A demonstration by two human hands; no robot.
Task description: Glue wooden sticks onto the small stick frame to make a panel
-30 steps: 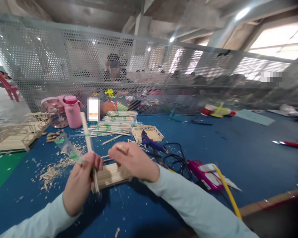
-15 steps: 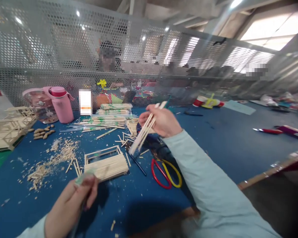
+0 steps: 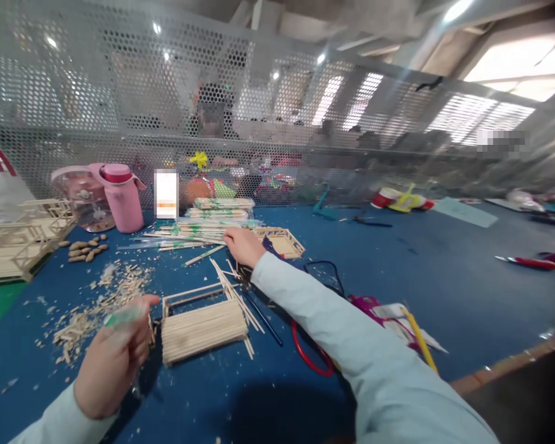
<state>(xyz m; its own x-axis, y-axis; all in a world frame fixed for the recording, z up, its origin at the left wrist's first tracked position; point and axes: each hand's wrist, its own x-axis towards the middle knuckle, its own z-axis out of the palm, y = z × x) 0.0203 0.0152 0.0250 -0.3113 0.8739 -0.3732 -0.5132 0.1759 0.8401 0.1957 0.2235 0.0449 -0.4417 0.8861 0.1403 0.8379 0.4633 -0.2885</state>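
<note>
My left hand is closed, with its index finger stretched out. A clear plastic wrapper with green print lies across its thumb side. At the pile of wrapped chopsticks, my right hand reaches in with bent fingers pressed together; whatever is under its fingertips is hidden. Between the hands stands a small frame of glued sticks, its front covered by a row of sticks. Several loose chopsticks lean over its right corner. Red-handled scissors show partly under my right forearm.
Wood scraps and peanuts lie at the left, near a pink bottle and larger stick structures. Beyond my right hand is a shallow stick tray. A perforated metal screen closes the back. A knife lies far right.
My right hand let go of the bare chopsticks, which now lie at the frame's right corner, and moved left to the wrapped pile. My left hand shifted left with the wrapper.
</note>
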